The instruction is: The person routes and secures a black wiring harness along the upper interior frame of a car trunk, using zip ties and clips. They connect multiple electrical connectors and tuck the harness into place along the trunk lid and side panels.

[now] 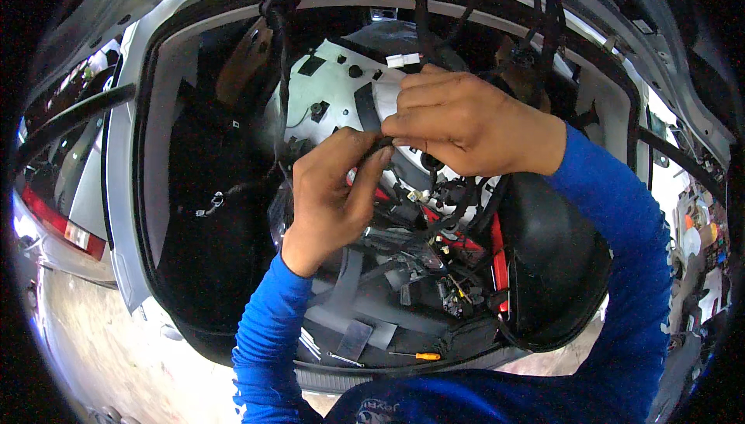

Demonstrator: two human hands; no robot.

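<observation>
Both hands meet at the middle of the open car boot, fingertips close together. My left hand (330,183) is closed, thumb and index finger pinching a thin black cable-like piece (379,145). Against its other end, my right hand (466,125) is closed too, its fingers bent over and hiding much of it. Whether the piece is wire or tape is too small to tell. Behind and below the hands lies a pale, white-green trim panel (341,82) with black patches. A white connector (403,60) shows just beyond my right fingers.
Loose wiring with connectors (458,288) lies on the boot floor beside a red strap-like part (499,261). Near the sill are an orange-handled screwdriver (427,356) and a spanner (345,359). Black cables (282,74) hang from above. A black side liner (559,261) stands at right.
</observation>
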